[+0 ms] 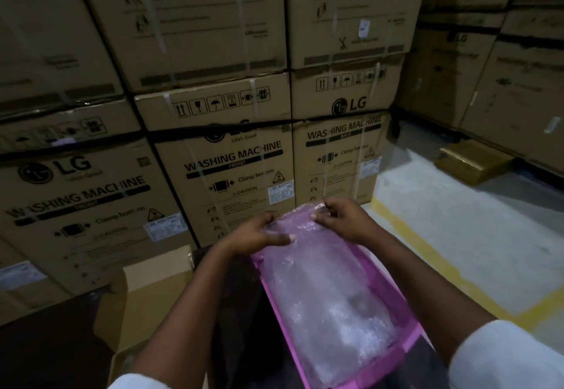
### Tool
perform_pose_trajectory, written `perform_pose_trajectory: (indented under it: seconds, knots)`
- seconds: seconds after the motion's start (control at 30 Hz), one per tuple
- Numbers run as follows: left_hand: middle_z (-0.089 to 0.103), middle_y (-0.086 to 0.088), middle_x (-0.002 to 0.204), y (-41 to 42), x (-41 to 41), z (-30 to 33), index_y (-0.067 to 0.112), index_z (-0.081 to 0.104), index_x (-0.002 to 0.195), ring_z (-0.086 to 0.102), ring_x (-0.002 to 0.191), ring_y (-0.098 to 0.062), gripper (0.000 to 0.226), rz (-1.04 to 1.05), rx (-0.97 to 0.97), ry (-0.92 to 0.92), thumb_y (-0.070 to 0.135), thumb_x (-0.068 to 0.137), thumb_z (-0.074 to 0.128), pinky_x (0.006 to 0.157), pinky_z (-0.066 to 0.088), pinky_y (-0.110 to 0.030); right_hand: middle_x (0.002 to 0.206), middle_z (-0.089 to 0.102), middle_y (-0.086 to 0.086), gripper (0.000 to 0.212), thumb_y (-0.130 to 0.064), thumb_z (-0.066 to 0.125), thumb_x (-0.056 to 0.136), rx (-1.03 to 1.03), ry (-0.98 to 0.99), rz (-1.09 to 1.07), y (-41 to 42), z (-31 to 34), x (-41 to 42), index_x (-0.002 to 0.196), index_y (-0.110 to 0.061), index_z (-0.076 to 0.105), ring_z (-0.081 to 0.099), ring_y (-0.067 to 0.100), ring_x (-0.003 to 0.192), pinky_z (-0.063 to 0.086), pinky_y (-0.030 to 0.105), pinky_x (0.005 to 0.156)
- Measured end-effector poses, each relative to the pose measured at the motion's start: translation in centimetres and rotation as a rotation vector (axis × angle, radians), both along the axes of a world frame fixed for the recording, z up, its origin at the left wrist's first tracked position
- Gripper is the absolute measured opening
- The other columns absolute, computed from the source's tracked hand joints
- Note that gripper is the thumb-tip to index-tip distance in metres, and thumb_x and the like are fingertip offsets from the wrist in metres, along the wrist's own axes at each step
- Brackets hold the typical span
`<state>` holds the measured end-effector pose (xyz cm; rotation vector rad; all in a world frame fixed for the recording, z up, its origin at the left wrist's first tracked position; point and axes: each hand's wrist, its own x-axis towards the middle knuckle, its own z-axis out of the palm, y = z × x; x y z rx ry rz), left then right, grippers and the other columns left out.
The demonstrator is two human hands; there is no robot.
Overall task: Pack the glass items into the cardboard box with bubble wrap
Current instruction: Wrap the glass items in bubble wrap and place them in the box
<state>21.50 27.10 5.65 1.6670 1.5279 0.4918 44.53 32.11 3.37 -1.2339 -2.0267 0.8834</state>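
A: Two rows of stacked washing machine cartons [232,169] fill the wall ahead, strapped with black bands. Start at the left. What sits on the floor there?

B: An open cardboard box [152,297], its flaps up, just left of the arms. Its inside is mostly out of sight behind the left forearm, so I cannot tell what it holds.

A: And next to it?

B: A pink tray [393,285], long and shallow, running from the bottom edge up toward the cartons. Bubble wrap [323,297] lies in it along nearly its whole length, covering something bulky. The wrap is cloudy, so the glass under it cannot be made out.

A: The hands?

B: Both are at the far end of the tray. The left hand [259,233] has its fingers curled over the left edge of the wrap, thumb lying along the top of it. The right hand [341,217] pinches the far corner of the wrap, fingers bent down onto the plastic.

A: Are they close together?

B: Near, with a stretch of wrap between them. White sleeves [503,358] show at the bottom corners.

A: Anything farther right?

B: Pale floor with a yellow line [427,254] running along it, and a small brown package [473,159] lying at the foot of another stack of cartons.
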Motion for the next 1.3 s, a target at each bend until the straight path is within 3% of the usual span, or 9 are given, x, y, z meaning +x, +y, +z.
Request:
perform_pose_trajectory:
  seconds: [0.07,0.27,0.47,0.63,0.77,0.9,1.07,1.2,1.3]
  knots:
    - [0.057,0.005,0.121,-0.7,0.6,1.3,0.018,0.049,0.133,0.058,0.107,-0.014,0.071,0.001,0.07,-0.024,0.05,0.075,0.075,0.09,0.048,-0.027,0.072,0.06,-0.002,0.026,-0.035,0.067,0.087,-0.013,0.057,-0.002,-0.8,1.4,-0.1,0.086,-0.009,0.065,0.054,0.011,0.064,0.043,0.024,0.059]
    - [0.066,-0.011,0.089,-2.4,0.4,5.3,0.005,0.063,0.094,0.064,0.075,-0.015,0.007,0.213,0.262,-0.118,0.002,0.088,0.062,0.068,0.058,-0.025,0.091,0.065,0.012,0.021,-0.019,0.058,0.094,-0.125,0.403,0.005,-3.8,7.7,0.7,0.103,-0.001,0.06,0.064,0.02,0.082,0.057,0.029,0.07]
    - [0.063,-0.008,0.081,-5.0,-2.7,11.4,0.005,0.065,0.094,0.06,0.065,-0.012,0.016,0.229,0.238,-0.452,0.021,0.088,0.066,0.063,0.052,-0.029,0.102,0.057,0.021,0.035,-0.024,0.063,0.088,-0.208,0.596,-0.002,-5.6,13.5,1.5,0.112,0.001,0.058,0.056,0.03,0.091,0.054,0.035,0.072]
    - [0.067,-0.014,0.091,-6.8,-4.8,15.8,0.01,0.067,0.099,0.062,0.087,-0.027,0.051,0.106,0.1,-0.975,0.052,0.07,0.072,0.089,0.054,-0.042,0.104,0.061,0.013,0.04,-0.025,0.066,0.081,-0.292,0.811,0.06,-7.0,18.1,-0.1,0.115,-0.006,0.058,0.062,0.023,0.082,0.052,0.041,0.081]
    - [0.067,-0.023,0.112,-8.8,-4.9,14.0,-0.001,0.059,0.116,0.067,0.089,-0.032,0.049,0.172,0.14,-0.821,0.032,0.081,0.069,0.074,0.057,-0.039,0.105,0.06,0.011,0.027,-0.02,0.061,0.09,-0.349,0.835,0.064,-8.0,17.9,-2.5,0.114,-0.009,0.057,0.062,0.021,0.082,0.056,0.035,0.071]
    - [0.07,-0.016,0.086,-10.4,-6.0,14.4,0.005,0.063,0.096,0.067,0.069,-0.027,0.034,0.278,0.331,-0.746,0.033,0.079,0.07,0.059,0.055,-0.034,0.1,0.06,0.008,0.019,-0.016,0.06,0.09,-0.304,0.799,0.081,-8.8,16.8,-4.4,0.108,-0.01,0.059,0.06,0.016,0.083,0.056,0.026,0.063]
    - [0.07,-0.012,0.099,-12.7,-8.8,15.7,0.009,0.065,0.107,0.069,0.08,-0.021,0.017,0.334,0.493,-0.73,0.014,0.091,0.061,0.062,0.057,-0.033,0.107,0.064,0.009,0.042,-0.024,0.075,0.067,-0.332,0.855,0.227,-9.3,17.3,-6.5,0.105,-0.01,0.064,0.063,0.017,0.091,0.058,0.026,0.07]
    - [0.07,-0.001,0.085,-14.9,-11.2,16.1,0.019,0.067,0.082,0.068,0.069,-0.015,0.031,0.331,0.511,-0.821,-0.003,0.093,0.049,0.056,0.055,-0.028,0.101,0.071,0.005,0.028,-0.019,0.075,0.059,-0.355,0.829,0.383,-10.0,17.7,-7.8,0.087,-0.017,0.074,0.066,0.02,0.088,0.059,0.032,0.074]
    - [0.064,-0.001,0.076,-16.9,-13.3,16.6,0.022,0.068,0.065,0.063,0.065,-0.015,0.034,0.294,0.484,-0.885,0.002,0.088,0.051,0.056,0.055,-0.029,0.092,0.071,0.003,0.014,-0.008,0.059,0.084,-0.282,0.757,0.385,-10.3,17.9,-8.8,0.081,-0.012,0.072,0.061,0.024,0.088,0.053,0.035,0.075]
